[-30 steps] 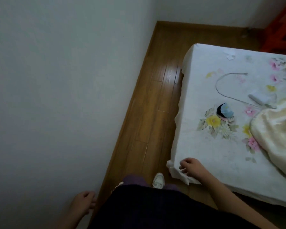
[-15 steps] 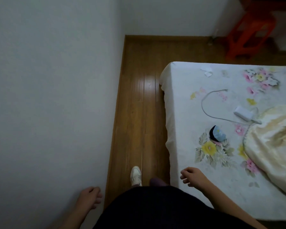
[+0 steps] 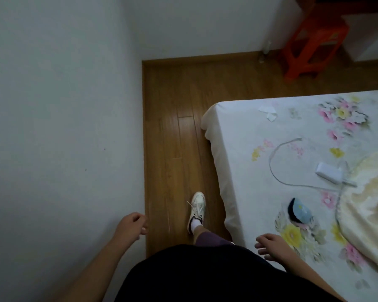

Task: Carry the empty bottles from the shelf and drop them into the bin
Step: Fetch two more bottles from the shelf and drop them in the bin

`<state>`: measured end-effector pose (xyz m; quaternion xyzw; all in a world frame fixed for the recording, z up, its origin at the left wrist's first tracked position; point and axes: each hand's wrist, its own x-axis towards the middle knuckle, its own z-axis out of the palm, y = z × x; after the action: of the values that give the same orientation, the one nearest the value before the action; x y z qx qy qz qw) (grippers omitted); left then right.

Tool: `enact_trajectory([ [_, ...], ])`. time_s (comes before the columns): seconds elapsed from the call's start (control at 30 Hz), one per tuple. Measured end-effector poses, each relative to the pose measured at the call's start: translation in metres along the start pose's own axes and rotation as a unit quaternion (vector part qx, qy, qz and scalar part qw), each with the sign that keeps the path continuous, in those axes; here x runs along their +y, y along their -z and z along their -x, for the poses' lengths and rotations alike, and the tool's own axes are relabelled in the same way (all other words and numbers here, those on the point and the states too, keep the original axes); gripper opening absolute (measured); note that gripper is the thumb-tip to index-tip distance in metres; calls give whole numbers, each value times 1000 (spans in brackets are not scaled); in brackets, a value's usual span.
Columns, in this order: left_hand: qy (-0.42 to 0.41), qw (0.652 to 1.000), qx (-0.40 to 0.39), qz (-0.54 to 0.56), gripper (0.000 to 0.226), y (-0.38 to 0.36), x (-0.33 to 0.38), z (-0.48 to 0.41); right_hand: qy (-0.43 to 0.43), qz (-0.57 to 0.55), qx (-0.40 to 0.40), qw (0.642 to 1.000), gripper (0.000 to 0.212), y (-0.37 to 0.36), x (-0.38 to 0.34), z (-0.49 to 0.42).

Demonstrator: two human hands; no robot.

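Wooden floor (image 3: 172, 127) underfoot, stepping between the white wall (image 3: 63, 105) and the flowery bed (image 3: 244, 171), left hand (image 3: 132, 227) hanging loosely curled with nothing in it, right hand (image 3: 271, 245) relaxed and empty by the bed corner. Seeing no bottles, shelf or bin anywhere. Probably walking to the shelf, next needing to find and grab the bottles.

Left hand (image 3: 132, 225) loosely curled and holding nothing, right hand (image 3: 271, 247) relaxed, fingers spread, both arms lowered
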<state>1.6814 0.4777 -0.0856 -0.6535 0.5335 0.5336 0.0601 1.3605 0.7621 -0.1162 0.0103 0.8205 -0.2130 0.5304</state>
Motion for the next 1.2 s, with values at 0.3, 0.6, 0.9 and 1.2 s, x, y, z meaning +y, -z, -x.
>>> enact_trajectory([
  [0.3, 87, 992, 69, 53, 21, 59, 66, -75, 136, 111, -64, 982, 18, 5, -256, -66],
  [0.6, 111, 988, 77, 72, 19, 100, 171, -175, 246, 145, -61, 956, 14, 0, -459, -114],
  [0.9, 45, 999, 15, 11, 23, 155, 341, -318, 121, 72, 5, 990, 20, 27, -537, -183],
  [1.2, -53, 995, -37, -71, 22, 169, 540, -429, -16, -43, 35, 998, 21, 70, -572, -241],
])
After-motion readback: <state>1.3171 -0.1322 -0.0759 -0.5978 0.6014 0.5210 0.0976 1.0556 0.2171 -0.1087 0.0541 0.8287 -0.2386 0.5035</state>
